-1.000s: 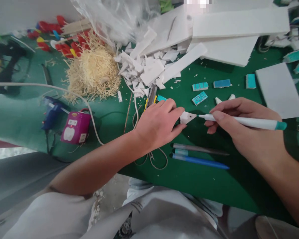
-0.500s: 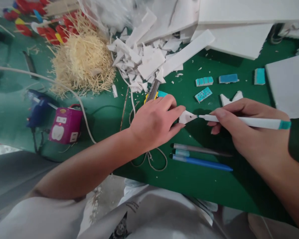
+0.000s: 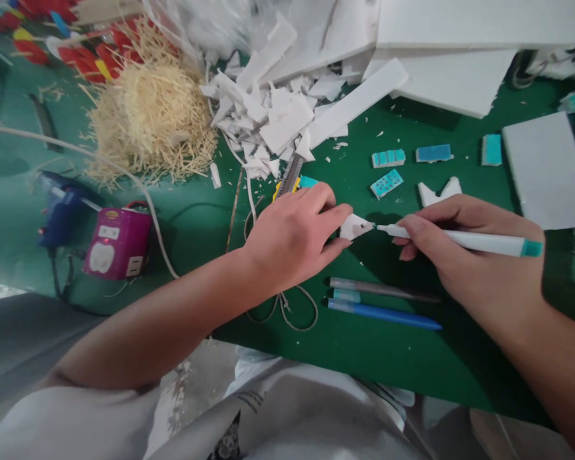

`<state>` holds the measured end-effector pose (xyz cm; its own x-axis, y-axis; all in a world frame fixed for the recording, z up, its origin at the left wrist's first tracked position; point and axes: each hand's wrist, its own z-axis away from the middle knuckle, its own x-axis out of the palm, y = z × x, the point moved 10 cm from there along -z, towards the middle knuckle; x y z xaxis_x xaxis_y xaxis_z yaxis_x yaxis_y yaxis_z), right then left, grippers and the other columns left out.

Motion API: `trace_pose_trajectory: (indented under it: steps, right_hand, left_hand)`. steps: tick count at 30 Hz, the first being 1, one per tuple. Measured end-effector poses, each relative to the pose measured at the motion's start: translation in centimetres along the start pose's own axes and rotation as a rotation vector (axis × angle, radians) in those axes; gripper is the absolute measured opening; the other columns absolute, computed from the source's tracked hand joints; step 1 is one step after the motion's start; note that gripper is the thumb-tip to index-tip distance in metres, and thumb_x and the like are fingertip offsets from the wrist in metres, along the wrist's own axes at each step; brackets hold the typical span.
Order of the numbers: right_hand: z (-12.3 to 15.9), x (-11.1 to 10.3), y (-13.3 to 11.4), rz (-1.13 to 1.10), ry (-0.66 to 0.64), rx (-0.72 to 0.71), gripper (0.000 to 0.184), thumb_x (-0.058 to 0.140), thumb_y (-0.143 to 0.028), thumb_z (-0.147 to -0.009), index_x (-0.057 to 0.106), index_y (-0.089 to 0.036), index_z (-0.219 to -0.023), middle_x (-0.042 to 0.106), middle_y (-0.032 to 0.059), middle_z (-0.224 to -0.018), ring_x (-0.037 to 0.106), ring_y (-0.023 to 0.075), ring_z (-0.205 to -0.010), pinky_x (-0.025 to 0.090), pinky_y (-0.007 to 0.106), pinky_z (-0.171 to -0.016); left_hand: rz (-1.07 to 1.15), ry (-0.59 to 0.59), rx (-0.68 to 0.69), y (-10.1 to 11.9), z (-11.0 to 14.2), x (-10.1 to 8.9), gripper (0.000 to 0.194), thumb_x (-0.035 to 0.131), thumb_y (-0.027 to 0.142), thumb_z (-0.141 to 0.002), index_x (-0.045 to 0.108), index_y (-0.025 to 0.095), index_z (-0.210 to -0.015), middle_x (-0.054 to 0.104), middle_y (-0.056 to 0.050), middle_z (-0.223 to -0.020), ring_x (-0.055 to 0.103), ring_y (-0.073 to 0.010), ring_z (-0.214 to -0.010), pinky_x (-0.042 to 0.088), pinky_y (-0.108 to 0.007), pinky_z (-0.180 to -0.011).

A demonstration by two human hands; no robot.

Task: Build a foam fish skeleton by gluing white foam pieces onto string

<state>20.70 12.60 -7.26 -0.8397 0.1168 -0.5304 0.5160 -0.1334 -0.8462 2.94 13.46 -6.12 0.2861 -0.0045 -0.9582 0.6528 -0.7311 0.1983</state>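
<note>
On green desk (image 3: 278,345): left hand (image 3: 297,233) pinching small white pointed foam piece (image 3: 353,227); I see right hand (image 3: 479,255) gripping white teal-ended marker (image 3: 483,242), nib at piece's tip. Blue pen (image 3: 383,314) nearby.

Left hand (image 3: 294,233) palm down, right hand (image 3: 483,262) in pen-like grip

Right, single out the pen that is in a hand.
The white pen with the teal end, gripped in the right hand; the grey pen and the blue pen both lie on the green table.
</note>
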Motion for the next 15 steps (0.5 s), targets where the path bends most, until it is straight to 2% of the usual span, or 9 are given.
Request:
trace_pose_trajectory:
  steps: [7,15]
  right_hand:
    - [-0.12,0.16,-0.02,-0.01,0.013,0.001,0.014,0.081,-0.029,-0.082,0.074,-0.027,-0.071,0.07,-0.0017,-0.059,0.065,0.0165,-0.052,0.046,0.029,-0.047]
    - [-0.01,0.22,-0.54,-0.03,0.006,0.007,0.013,0.079,-0.028,-0.084,0.075,-0.027,-0.072,0.071,-0.0024,-0.059,0.064,0.0142,-0.051,0.044,0.026,-0.045]
  left_hand:
    - [-0.003,0.018,0.005,0.0,0.0,-0.39,0.024,0.064,0.029,-0.101,0.076,0.014,-0.117,0.068,-0.008,-0.102,0.067,-0.0213,-0.085,0.052,-0.032,-0.074]
    - [-0.002,-0.016,0.001,-0.18,-0.02,-0.08,0.024,0.06,0.031,-0.104,0.075,0.016,-0.115,0.067,-0.008,-0.103,0.066,-0.021,-0.086,0.052,-0.032,-0.074]
